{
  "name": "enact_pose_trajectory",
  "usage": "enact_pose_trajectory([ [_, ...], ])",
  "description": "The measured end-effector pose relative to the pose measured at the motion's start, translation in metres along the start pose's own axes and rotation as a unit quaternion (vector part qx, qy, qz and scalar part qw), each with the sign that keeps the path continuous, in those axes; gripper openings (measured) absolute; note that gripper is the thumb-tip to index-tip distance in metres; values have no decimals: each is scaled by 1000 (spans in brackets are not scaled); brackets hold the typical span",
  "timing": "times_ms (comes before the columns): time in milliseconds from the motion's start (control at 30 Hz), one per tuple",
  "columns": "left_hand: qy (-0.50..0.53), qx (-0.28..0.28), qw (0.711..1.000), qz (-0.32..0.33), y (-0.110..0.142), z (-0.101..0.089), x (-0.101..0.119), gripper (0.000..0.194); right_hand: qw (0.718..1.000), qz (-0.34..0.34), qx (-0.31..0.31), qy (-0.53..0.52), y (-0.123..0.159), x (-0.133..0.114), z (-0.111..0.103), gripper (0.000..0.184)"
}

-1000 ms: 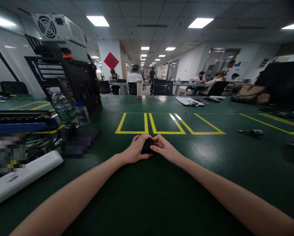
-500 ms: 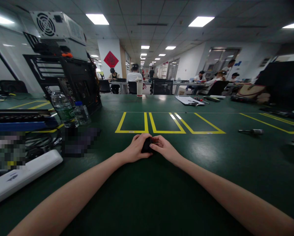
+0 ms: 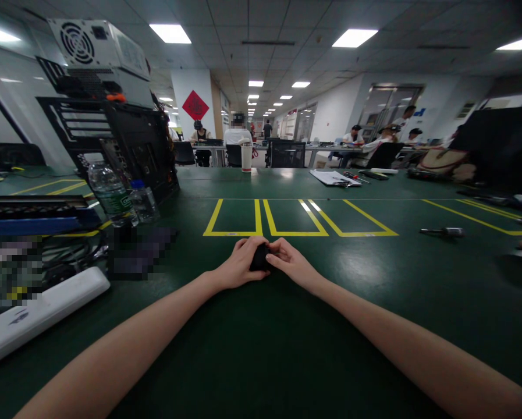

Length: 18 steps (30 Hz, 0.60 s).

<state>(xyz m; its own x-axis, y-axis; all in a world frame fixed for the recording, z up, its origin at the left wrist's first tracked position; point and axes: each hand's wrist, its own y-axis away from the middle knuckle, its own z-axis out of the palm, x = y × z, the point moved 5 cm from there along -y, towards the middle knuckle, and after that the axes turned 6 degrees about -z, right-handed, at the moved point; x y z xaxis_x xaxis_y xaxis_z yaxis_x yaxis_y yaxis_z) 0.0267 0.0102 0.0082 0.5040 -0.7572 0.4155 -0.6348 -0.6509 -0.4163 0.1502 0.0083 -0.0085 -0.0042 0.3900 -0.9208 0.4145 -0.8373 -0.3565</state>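
Note:
Both my hands meet on a small black object (image 3: 259, 258) resting on the green table (image 3: 265, 349), just in front of three yellow taped boxes (image 3: 292, 218). My left hand (image 3: 238, 265) wraps its left side with curled fingers. My right hand (image 3: 290, 262) pinches its right side between thumb and fingers. Most of the object is hidden by my fingers, so its shape is unclear.
Left: an open black computer case (image 3: 134, 145) with a power supply (image 3: 97, 46) on top, two water bottles (image 3: 112, 195), cables, a white power strip (image 3: 42, 314). A screwdriver (image 3: 441, 231) lies to the right. A cup (image 3: 246, 157), papers (image 3: 334, 177) and seated people are beyond.
My hands and the black object stay in place. The view has shifted slightly.

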Motion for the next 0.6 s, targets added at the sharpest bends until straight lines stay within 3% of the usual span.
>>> enact_pose_trajectory([
  [267,4,-7,1000,-1,0,-2,2,60,998,49,25,23,-1,9,-5,27],
  [400,4,-8,1000,-3,0,-2,1,61,1000,21,-5,0,-1,5,-2,21],
  [500,5,-6,1000,-2,0,-2,0,61,1000,-1,-19,-21,0,0,0,27],
  [600,7,-10,1000,-5,0,-1,0,59,1000,0,-4,-15,0,1,0,22],
])
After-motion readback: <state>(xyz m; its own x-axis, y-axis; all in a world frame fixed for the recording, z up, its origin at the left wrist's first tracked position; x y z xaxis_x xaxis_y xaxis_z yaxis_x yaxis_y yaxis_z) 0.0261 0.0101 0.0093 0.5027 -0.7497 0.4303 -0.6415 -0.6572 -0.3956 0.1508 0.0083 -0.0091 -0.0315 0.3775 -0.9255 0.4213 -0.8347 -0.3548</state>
